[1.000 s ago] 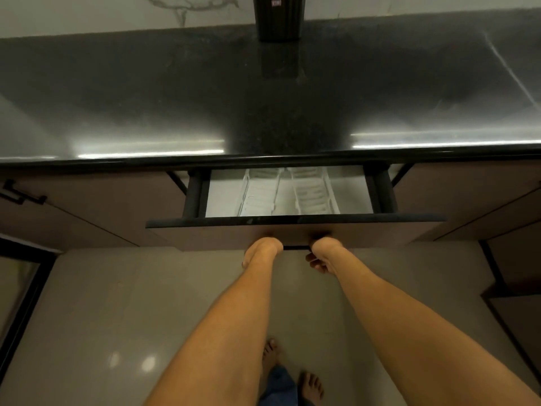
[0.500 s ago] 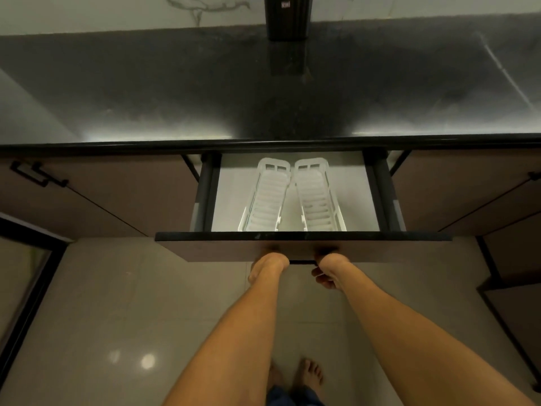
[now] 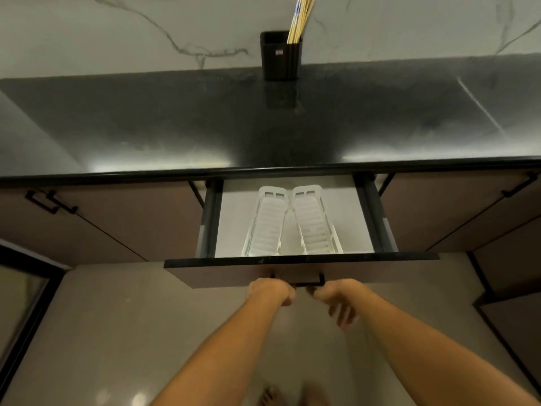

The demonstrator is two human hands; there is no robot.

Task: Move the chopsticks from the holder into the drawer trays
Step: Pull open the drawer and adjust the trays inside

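Note:
Several pale wooden chopsticks (image 3: 300, 19) stand in a black holder (image 3: 281, 57) at the back of the dark countertop, against the marble wall. Below the counter the drawer (image 3: 231, 273) is pulled out. Two white slotted trays (image 3: 268, 227) (image 3: 313, 227) lie side by side in it, with nothing in them. My left hand (image 3: 270, 291) curls around the left part of the black drawer handle (image 3: 306, 284). My right hand (image 3: 335, 301) hangs just below the handle's right end, fingers loose and blurred, holding nothing.
The dark glossy countertop (image 3: 175, 127) spans the view. Brown cabinet doors with black handles (image 3: 49, 202) (image 3: 518, 187) flank the drawer. A lower cabinet edge (image 3: 509, 317) juts out at the right. My bare feet show on the pale tiled floor (image 3: 117, 332).
The drawer has slid further out, showing both trays in full. The view has tilted up, so the holder and chopsticks are in sight. My right hand has come off the handle.

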